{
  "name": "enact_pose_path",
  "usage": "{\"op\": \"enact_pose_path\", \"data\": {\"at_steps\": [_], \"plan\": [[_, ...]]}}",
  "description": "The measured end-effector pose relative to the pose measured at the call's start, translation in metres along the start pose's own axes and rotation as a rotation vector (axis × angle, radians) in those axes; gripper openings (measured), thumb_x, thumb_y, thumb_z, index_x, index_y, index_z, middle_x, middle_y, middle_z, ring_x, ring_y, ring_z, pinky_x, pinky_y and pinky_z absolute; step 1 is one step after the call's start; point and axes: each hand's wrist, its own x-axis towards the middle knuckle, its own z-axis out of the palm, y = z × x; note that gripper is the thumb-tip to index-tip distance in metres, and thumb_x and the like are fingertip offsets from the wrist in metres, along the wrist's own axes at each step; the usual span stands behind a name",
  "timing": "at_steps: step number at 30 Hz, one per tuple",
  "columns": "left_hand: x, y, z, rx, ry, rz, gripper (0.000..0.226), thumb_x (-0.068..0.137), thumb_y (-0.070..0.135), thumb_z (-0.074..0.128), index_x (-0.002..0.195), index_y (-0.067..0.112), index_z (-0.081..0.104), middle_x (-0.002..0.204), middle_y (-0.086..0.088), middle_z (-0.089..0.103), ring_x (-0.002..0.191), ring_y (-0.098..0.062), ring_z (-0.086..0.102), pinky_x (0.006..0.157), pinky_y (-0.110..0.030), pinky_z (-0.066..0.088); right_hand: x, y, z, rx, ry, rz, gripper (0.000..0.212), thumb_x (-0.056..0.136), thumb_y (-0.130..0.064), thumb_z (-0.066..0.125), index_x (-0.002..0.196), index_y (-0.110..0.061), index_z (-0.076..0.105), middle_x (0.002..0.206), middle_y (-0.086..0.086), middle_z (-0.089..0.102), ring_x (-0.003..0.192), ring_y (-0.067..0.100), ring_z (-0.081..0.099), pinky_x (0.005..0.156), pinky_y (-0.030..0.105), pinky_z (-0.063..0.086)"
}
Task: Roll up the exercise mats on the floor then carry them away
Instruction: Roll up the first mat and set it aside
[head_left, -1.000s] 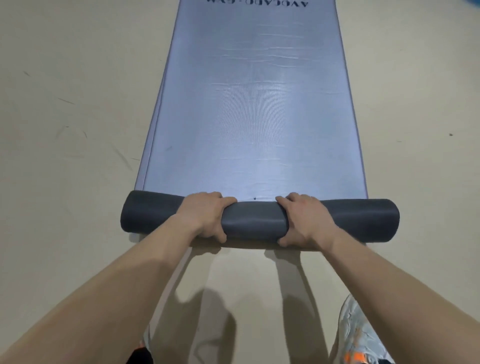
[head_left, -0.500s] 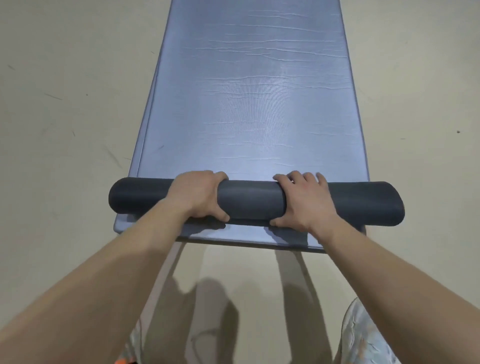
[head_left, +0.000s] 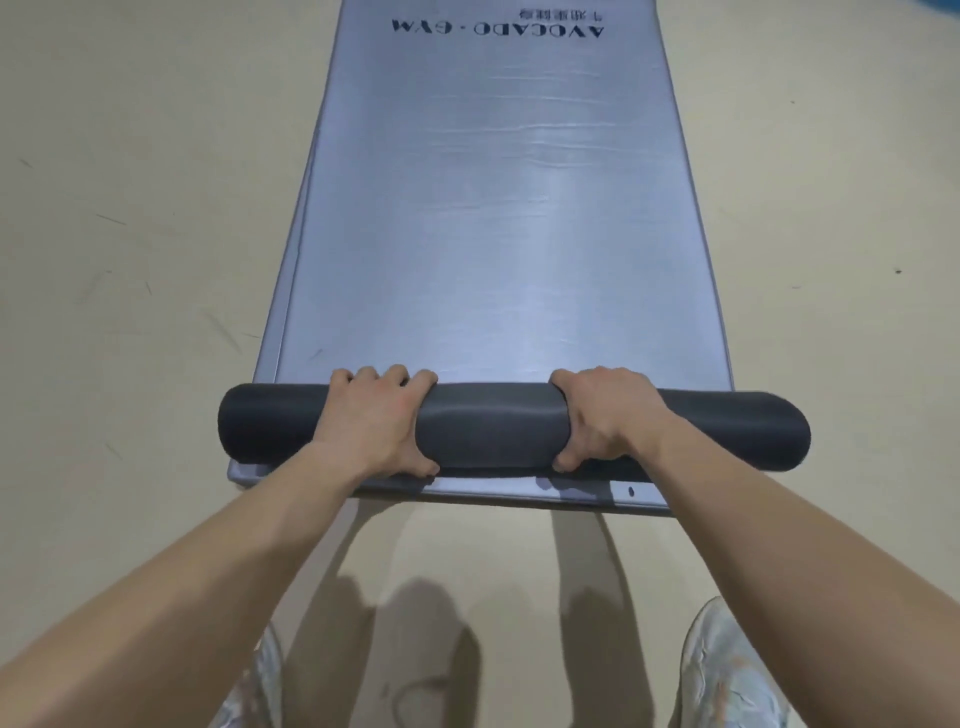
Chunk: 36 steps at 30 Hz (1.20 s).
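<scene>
Dark grey roll (head_left: 488, 426) of foam mat lies crosswise on a flat, silvery blue-grey mat (head_left: 493, 234), its two ends overhanging the long sides a little. Left hand (head_left: 374, 421) grips the roll left of centre, with the fingers curled over the far side and the thumb tucked under the near side. Right hand (head_left: 602, 415) grips it right of centre the same way. The hands are well apart, with a bare span of roll between them, and the bare forearms reach in from the bottom corners. The flat mat runs away from the person, its surface shiny with fine cross wrinkles. An edge strip (head_left: 587, 491) of silvery sheet shows just on the person's side of the roll, with a small dark mark near its right end. A double edge line runs along the left long side; cannot tell whether this is one sheet or two stacked. Lettering (head_left: 498, 28) at the far end, upside down from here, reads AVOCADO · GYM. Smaller characters beside it are too small to read. Floor (head_left: 130, 208) is beige, scuffed with short dark marks. A pale left shoe (head_left: 249, 691) and right shoe (head_left: 727, 670) sit at the bottom, with arm shadows on the floor between them.
</scene>
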Motion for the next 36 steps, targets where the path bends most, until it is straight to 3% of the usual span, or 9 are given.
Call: {"op": "enact_pose_path", "data": {"at_steps": [2, 4, 7, 13, 16, 22, 27, 32, 36], "plan": [[-0.008, 0.002, 0.002, -0.013, -0.088, 0.030, 0.100, 0.054, 0.082, 0.068, 0.138, 0.037, 0.037, 0.117, 0.006, 0.058, 0.100, -0.024, 0.058, 0.092, -0.046, 0.042, -0.016, 0.000, 0.016, 0.004, 0.053, -0.008, 0.090, 0.053, -0.065, 0.082, 0.128, -0.031, 0.046, 0.108, -0.008, 0.060, 0.099, 0.023, 0.060, 0.086, 0.041, 0.047], [-0.002, 0.000, -0.006, -0.059, -0.159, 0.038, 0.103, 0.052, 0.082, 0.072, 0.138, 0.038, 0.037, 0.116, 0.006, 0.059, 0.101, -0.025, 0.059, 0.090, -0.045, 0.042, -0.031, -0.006, 0.044, -0.094, 0.303, -0.021, 0.108, 0.052, -0.061, 0.085, 0.143, -0.026, 0.039, 0.125, 0.002, 0.054, 0.115, 0.029, 0.054, 0.105, 0.049, 0.037], [0.016, -0.006, -0.019, -0.134, -0.271, 0.064, 0.108, 0.051, 0.082, 0.077, 0.141, 0.037, 0.039, 0.120, 0.007, 0.059, 0.106, -0.023, 0.059, 0.089, -0.043, 0.043, -0.036, -0.017, 0.076, -0.165, 0.516, 0.011, 0.122, 0.046, -0.049, 0.094, 0.148, -0.015, 0.036, 0.136, 0.014, 0.049, 0.125, 0.037, 0.047, 0.112, 0.056, 0.028], [-0.013, 0.010, 0.027, -0.061, 0.192, 0.026, 0.122, 0.051, 0.084, 0.069, 0.152, 0.023, 0.036, 0.147, -0.006, 0.044, 0.134, -0.031, 0.042, 0.114, -0.051, 0.029, 0.001, -0.005, 0.041, -0.056, 0.259, -0.019, 0.129, 0.039, -0.074, 0.081, 0.148, -0.028, 0.029, 0.140, 0.001, 0.045, 0.132, 0.026, 0.043, 0.119, 0.049, 0.019], [-0.004, 0.012, 0.040, -0.074, 0.234, 0.002, 0.120, 0.052, 0.072, 0.075, 0.154, 0.024, 0.033, 0.151, -0.005, 0.045, 0.138, -0.029, 0.041, 0.117, -0.048, 0.026, 0.010, 0.001, 0.032, -0.041, 0.216, -0.029, 0.138, 0.044, -0.076, 0.082, 0.157, -0.028, 0.019, 0.154, 0.005, 0.031, 0.145, 0.028, 0.028, 0.122, 0.052, 0.013], [0.030, -0.009, 0.020, -0.139, 0.065, 0.072, 0.120, 0.053, 0.078, 0.072, 0.155, 0.031, 0.028, 0.152, 0.004, 0.043, 0.136, -0.023, 0.044, 0.119, -0.046, 0.026, 0.004, 0.004, 0.065, -0.167, 0.534, 0.005, 0.116, 0.049, -0.052, 0.088, 0.149, -0.019, 0.038, 0.140, 0.013, 0.049, 0.127, 0.039, 0.047, 0.109, 0.060, 0.031], [0.014, 0.007, 0.020, -0.048, 0.134, -0.039, 0.105, 0.062, 0.070, 0.074, 0.150, 0.029, 0.033, 0.148, 0.001, 0.045, 0.132, -0.028, 0.046, 0.113, -0.053, 0.031, 0.010, 0.005, 0.031, -0.162, 0.352, -0.013, 0.102, 0.058, -0.058, 0.080, 0.144, -0.030, 0.034, 0.132, 0.003, 0.051, 0.116, 0.031, 0.053, 0.104, 0.050, 0.035], [-0.001, 0.006, -0.013, -0.175, -0.212, 0.042, 0.095, 0.055, 0.071, 0.075, 0.137, 0.035, 0.043, 0.113, 0.007, 0.056, 0.099, -0.023, 0.058, 0.090, -0.043, 0.051, -0.017, 0.002, 0.009, -0.037, 0.013, -0.043, 0.096, 0.056, -0.055, 0.083, 0.140, -0.034, 0.040, 0.122, -0.001, 0.055, 0.105, 0.027, 0.059, 0.094, 0.043, 0.044], [-0.003, 0.007, -0.024, -0.240, -0.382, 0.045, 0.102, 0.049, 0.073, 0.080, 0.138, 0.037, 0.047, 0.112, 0.010, 0.061, 0.100, -0.020, 0.059, 0.090, -0.042, 0.054, -0.047, -0.012, 0.041, -0.076, 0.178, 0.033, 0.097, 0.064, -0.052, 0.082, 0.145, -0.028, 0.035, 0.131, 0.003, 0.052, 0.121, 0.030, 0.052, 0.112, 0.050, 0.032]]}}
